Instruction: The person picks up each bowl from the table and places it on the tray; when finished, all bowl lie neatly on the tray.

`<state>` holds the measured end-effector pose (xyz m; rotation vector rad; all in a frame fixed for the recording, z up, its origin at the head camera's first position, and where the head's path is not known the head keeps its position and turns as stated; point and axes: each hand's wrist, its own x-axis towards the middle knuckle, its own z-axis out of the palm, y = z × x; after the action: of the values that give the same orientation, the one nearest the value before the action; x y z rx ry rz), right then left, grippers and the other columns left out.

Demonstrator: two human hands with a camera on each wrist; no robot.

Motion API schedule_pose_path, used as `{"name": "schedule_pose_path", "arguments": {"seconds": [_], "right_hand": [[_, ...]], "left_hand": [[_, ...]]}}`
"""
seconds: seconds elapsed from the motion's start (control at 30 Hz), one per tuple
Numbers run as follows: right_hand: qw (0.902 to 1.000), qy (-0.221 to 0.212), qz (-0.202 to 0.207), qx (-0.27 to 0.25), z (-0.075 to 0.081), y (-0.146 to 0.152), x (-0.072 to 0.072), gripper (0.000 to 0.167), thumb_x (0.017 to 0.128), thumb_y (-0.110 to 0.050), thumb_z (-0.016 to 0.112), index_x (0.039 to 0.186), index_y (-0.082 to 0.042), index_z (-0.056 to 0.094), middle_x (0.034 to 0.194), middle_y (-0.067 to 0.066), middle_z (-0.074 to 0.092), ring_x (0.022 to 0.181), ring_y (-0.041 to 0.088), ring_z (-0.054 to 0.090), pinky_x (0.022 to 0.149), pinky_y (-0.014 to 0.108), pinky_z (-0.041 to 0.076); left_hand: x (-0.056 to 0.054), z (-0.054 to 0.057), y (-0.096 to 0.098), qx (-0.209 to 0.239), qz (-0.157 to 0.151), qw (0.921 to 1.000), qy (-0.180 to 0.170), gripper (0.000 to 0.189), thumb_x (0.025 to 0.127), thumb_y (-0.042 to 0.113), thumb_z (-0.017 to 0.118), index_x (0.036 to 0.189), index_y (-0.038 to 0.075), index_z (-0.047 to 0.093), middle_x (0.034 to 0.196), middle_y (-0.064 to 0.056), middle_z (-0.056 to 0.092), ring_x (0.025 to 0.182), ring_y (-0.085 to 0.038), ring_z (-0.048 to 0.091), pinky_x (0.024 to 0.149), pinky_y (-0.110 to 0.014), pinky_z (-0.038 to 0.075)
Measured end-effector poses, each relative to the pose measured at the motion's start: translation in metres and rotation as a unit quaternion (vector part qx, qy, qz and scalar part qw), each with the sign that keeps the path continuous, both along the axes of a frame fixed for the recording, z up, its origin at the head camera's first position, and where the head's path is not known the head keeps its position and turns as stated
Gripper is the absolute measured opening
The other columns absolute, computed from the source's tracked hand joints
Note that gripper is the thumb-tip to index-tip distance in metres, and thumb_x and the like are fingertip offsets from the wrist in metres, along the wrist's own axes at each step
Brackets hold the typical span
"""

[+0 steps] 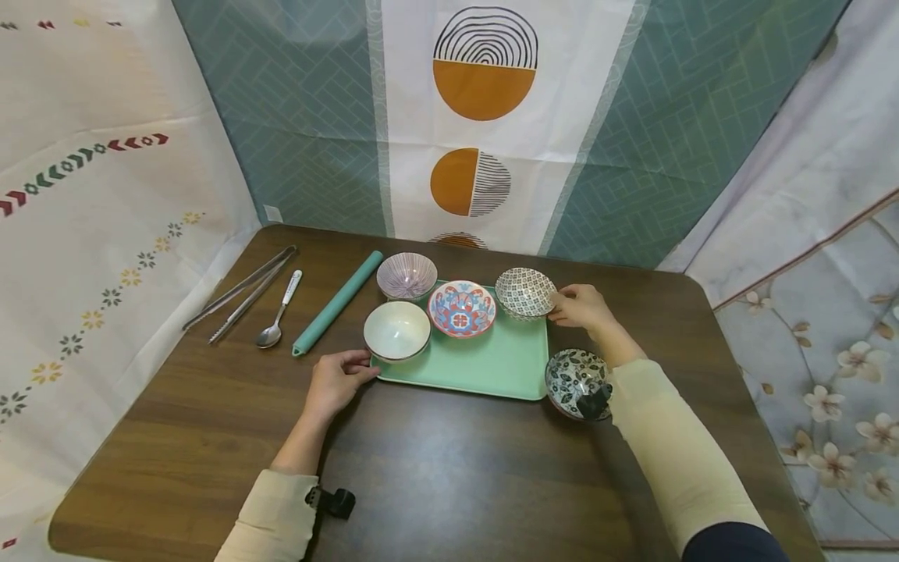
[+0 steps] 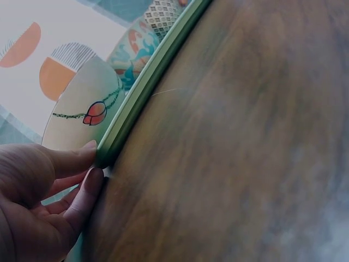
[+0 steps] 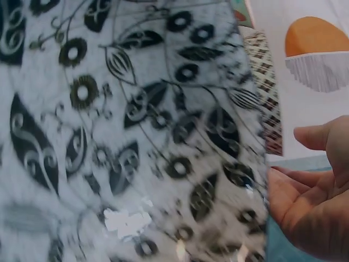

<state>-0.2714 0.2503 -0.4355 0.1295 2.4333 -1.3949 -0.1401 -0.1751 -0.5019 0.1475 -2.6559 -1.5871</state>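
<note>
My left hand (image 1: 340,384) pinches the front left corner of the light green tray (image 1: 485,373) between thumb and fingers. Just behind those fingers is a cream bowl (image 1: 396,331) with a red flower bud outside. The red-and-blue patterned bowl (image 1: 461,309) stands on the tray beside it. At the back right corner, a lattice-patterned bowl (image 1: 525,293) overlaps the tray. My right hand (image 1: 581,306) is at that bowl's right side, fingertips right at the rim, thumb held apart from the fingers (image 3: 286,194). Under my right forearm sits a dark leaf-patterned bowl (image 1: 572,378), partly hidden by the wrist camera.
A purple striped bowl (image 1: 406,275) stands at the tray's back left corner. Farther left lie a green rolling-pin-like stick (image 1: 337,303), a spoon (image 1: 281,309) and metal tongs (image 1: 246,293). Patterned cloths hang behind and beside the wooden table (image 1: 449,484).
</note>
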Motion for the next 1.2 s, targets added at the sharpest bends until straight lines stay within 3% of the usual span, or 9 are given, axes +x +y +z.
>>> {"name": "schedule_pose_path", "arguments": {"seconds": [0.23,0.43,0.73,0.97,1.2], "right_hand": [[0.9976,0.038,0.033,0.047,0.021,0.025,0.022,0.061,0.107,-0.033,0.051,0.147,0.011,0.039,0.134,0.032,0.057,0.118,0.040,0.063,0.095,0.038,0.055],[0.9937,0.066,0.060,0.069,0.024,0.040,0.044,0.061,0.107,-0.036,0.050,0.145,0.011,0.042,0.133,0.032,0.058,0.115,0.041,0.064,0.094,0.041,0.055],[0.9900,0.090,0.059,0.092,-0.004,0.063,0.078,0.057,0.107,-0.038,0.051,0.141,0.009,0.049,0.127,0.030,0.063,0.113,0.041,0.065,0.092,0.048,0.055],[0.9867,0.089,0.048,0.127,-0.025,0.074,0.099,0.064,0.106,-0.049,0.048,0.142,0.004,0.052,0.140,0.030,0.053,0.125,0.047,0.052,0.098,0.060,0.045],[0.9853,0.119,0.031,0.119,-0.035,0.079,0.116,0.061,0.105,-0.048,0.049,0.138,0.003,0.056,0.134,0.027,0.059,0.123,0.044,0.055,0.099,0.058,0.045]], "left_hand": [[0.000,-0.001,-0.001,-0.005,-0.002,1.0000,0.002,0.032,0.086,0.007,0.082,0.113,-0.008,0.073,0.097,-0.019,0.075,0.088,-0.029,0.074,0.062,-0.015,0.051],[0.001,0.000,-0.001,-0.010,0.002,0.9999,0.003,0.032,0.085,0.007,0.082,0.113,-0.007,0.073,0.097,-0.018,0.075,0.087,-0.026,0.074,0.063,-0.016,0.052],[0.001,0.000,0.000,-0.010,0.001,0.9999,0.004,0.031,0.086,0.006,0.081,0.113,-0.007,0.074,0.097,-0.019,0.075,0.087,-0.027,0.074,0.063,-0.015,0.051],[0.002,0.000,0.000,-0.008,0.000,1.0000,0.006,0.031,0.086,0.006,0.081,0.112,-0.007,0.073,0.097,-0.019,0.075,0.088,-0.029,0.074,0.063,-0.014,0.050],[0.002,-0.001,0.001,-0.013,0.002,0.9999,0.003,0.032,0.086,0.009,0.082,0.114,-0.005,0.074,0.098,-0.018,0.075,0.089,-0.028,0.074,0.064,-0.016,0.052]]}}
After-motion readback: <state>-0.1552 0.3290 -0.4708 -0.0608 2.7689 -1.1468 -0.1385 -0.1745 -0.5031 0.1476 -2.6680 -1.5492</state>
